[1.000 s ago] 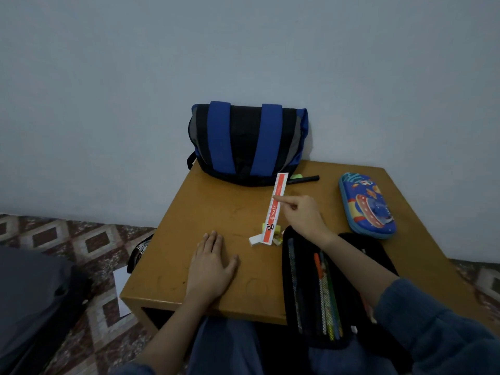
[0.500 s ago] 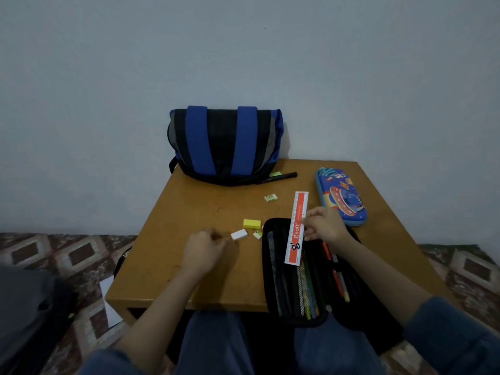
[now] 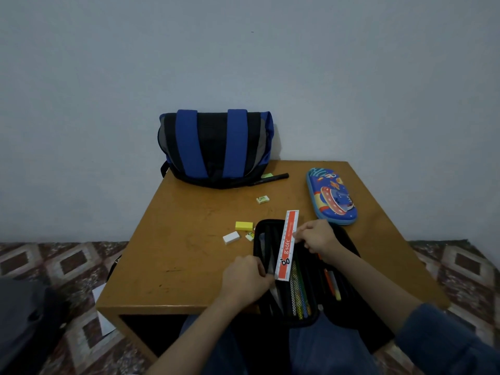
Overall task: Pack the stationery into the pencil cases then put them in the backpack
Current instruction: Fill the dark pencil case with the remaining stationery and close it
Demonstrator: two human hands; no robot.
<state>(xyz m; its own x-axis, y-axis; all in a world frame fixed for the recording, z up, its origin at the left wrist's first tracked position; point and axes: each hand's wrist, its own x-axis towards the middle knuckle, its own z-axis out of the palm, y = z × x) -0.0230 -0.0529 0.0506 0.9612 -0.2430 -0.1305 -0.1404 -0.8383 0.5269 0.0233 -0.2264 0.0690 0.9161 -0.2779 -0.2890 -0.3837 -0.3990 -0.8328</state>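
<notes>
The ruler (image 3: pixel 287 246), orange with pale edges, lies lengthwise over the open black pencil case (image 3: pixel 349 257). Its far end pokes past the case's top rim and its near end hangs over the left compartment. The right hand (image 3: pixel 316 236) pinches the ruler's right edge between thumb and fingertips. The left hand (image 3: pixel 243 277) has its fingers curled round the case's left wall, apparently steadying it.

The ruler looks nearly as long as the case. If it goes in on its present slant, the far end may catch on the rim, or it may ride on top of the pencils (image 3: pixel 299 296) and fight the zip later. The pinch holds one edge only, so a twist could flip the ruler loose. The case also overhangs the near edge of the table (image 3: pixel 176 255) toward the person's lap, and a hard push could tip it.

Just left of the case lie a yellow eraser (image 3: pixel 244 226), a white eraser (image 3: pixel 231 237) and a small printed eraser (image 3: pixel 250 235); another eraser (image 3: pixel 263 199) sits farther back. A black marker (image 3: pixel 270 178) rests at the foot of the backpack (image 3: pixel 216 147). The closed blue pencil case (image 3: pixel 331 197) sits to the right. Nothing blocks the ruler's way down.
</notes>
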